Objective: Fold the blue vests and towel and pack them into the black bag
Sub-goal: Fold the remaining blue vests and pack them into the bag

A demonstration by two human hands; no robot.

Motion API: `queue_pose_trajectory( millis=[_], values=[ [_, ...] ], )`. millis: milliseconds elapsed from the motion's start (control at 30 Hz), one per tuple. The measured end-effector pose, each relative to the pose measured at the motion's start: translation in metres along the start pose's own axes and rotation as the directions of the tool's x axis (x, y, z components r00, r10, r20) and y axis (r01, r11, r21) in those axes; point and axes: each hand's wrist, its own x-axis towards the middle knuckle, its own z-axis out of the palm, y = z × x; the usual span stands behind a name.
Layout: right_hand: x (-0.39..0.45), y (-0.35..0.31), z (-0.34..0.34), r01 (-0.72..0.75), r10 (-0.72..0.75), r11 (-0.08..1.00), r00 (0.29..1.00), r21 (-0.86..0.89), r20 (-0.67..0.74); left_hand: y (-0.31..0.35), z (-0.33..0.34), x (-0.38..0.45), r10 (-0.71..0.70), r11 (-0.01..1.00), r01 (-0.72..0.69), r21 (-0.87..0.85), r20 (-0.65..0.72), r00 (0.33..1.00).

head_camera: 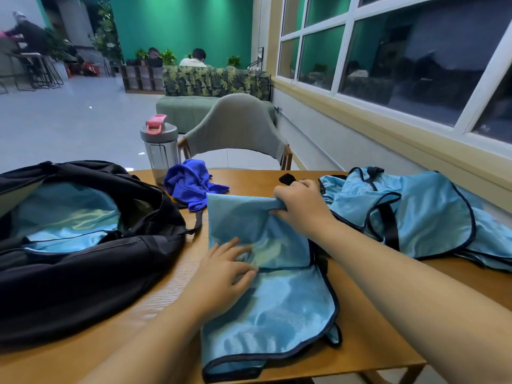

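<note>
Meanwhile the right hand (300,209) pinched the far fold of the vest (266,286) lying mid-table beside the open black bag (83,259), the left hand (221,275) pressed spread fingers on it, and the slippery cloth might slide, spoiling the fold.

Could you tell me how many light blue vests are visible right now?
3 places, at least: one vest being folded under both hands at the table's near edge, light blue fabric already inside the black bag, and a heap on the right that may hold several.
</note>
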Motion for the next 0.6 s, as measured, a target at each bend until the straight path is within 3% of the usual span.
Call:
queue_pose_trajectory(
  millis=[67,133,233,333,500,600],
  values=[
    [-0.01,-0.004,-0.009,0.034,-0.035,0.999,0.998,-0.025,-0.058,-0.002,-0.004,-0.007,0.042,0.998,-0.057,-0.041,-0.292,0.956],
    [-0.022,-0.009,-0.016,0.072,-0.078,0.996,0.987,-0.047,-0.14,0.0,-0.01,-0.014,-0.007,0.998,-0.033,-0.058,-0.586,0.81],
    [-0.04,-0.016,-0.023,0.107,-0.127,0.99,0.966,-0.097,-0.226,0.012,-0.019,-0.018,-0.199,0.979,0.1,-0.176,-0.743,0.639],
    [-0.06,-0.026,-0.032,0.139,-0.167,0.983,0.951,-0.124,-0.262,0.018,-0.033,-0.017,-0.416,0.892,0.178,-0.415,-0.602,0.682],
    [-0.1,-0.045,-0.048,0.145,-0.194,0.971,0.942,-0.19,-0.274,0.01,-0.044,-0.033,-0.098,0.982,-0.029,-0.187,-0.632,0.769],
    [-0.129,-0.055,-0.05,0.152,-0.204,0.966,0.944,-0.208,-0.258,0.012,-0.042,-0.053,0.012,0.972,-0.141,-0.19,-0.558,0.83]
  ],
)
